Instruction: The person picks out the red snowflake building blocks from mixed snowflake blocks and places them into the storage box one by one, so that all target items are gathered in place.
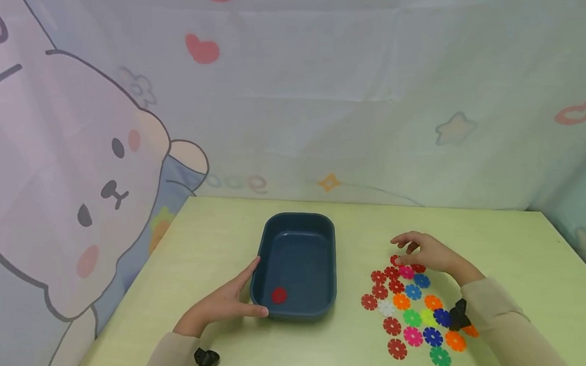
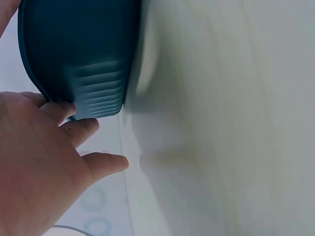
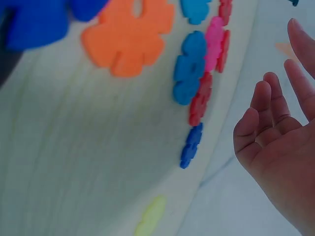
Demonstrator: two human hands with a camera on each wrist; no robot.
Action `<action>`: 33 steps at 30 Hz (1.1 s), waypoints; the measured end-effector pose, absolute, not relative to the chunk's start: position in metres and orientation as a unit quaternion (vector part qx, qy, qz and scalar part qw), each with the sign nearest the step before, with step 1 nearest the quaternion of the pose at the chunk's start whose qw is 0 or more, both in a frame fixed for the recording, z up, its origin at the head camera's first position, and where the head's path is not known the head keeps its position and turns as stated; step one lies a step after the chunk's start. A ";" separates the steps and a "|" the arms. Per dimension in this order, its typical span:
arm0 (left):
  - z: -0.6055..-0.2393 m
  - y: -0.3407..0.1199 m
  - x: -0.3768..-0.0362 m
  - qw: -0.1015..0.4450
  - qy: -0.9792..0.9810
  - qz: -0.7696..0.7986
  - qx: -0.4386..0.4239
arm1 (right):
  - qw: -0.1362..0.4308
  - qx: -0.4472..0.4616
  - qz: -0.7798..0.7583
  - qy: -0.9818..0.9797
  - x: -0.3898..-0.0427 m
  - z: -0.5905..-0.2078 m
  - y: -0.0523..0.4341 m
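Observation:
A dark blue rectangular tray [image 1: 299,216] lies mid-table with one red flower-shaped disc [image 1: 279,295] in its near left corner. My left hand [image 1: 239,294] rests against the tray's near left corner, fingers straight along the side wall and thumb along the front. The left wrist view shows the fingertips [image 2: 64,110] touching the tray wall [image 2: 78,54]. My right hand [image 1: 414,251] hovers over the far end of a spread of several coloured flower discs [image 1: 401,301], next to a pink one [image 1: 406,272]. In the right wrist view this hand [image 3: 275,142] is relaxed and holds nothing.
The discs lie flat on the pale green table [image 1: 217,235], right of the tray; orange [image 3: 130,37], blue [image 3: 189,66] and red [image 3: 199,101] ones show close up. A curtain with a cartoon bear [image 1: 91,175] closes off the back and left sides.

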State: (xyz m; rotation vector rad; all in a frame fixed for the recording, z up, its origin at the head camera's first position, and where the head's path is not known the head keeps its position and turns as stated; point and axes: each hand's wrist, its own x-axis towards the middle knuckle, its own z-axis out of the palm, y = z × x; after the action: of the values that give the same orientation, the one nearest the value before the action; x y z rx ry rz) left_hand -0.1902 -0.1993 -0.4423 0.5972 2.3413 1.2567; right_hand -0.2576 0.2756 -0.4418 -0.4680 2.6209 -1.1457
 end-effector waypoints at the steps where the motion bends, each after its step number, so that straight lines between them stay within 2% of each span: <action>1: -0.442 -0.199 -0.190 0.208 0.841 0.451 0.213 | 0.124 -0.158 -0.390 0.899 -0.258 -0.444 0.276; 7: -0.444 -0.198 -0.190 0.211 0.843 0.448 0.211 | 0.139 -0.139 -0.380 0.904 -0.260 -0.454 0.277; 33: -0.444 -0.196 -0.194 0.196 0.843 0.451 0.218 | 0.128 -0.148 -0.330 0.924 -0.271 -0.467 0.273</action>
State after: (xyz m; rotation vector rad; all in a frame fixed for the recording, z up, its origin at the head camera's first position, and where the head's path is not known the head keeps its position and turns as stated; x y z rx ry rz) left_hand -0.1936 -0.1960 -0.4445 0.6107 2.3616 1.2628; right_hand -0.2708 0.2730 -0.4669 -0.4297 2.6875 -0.9593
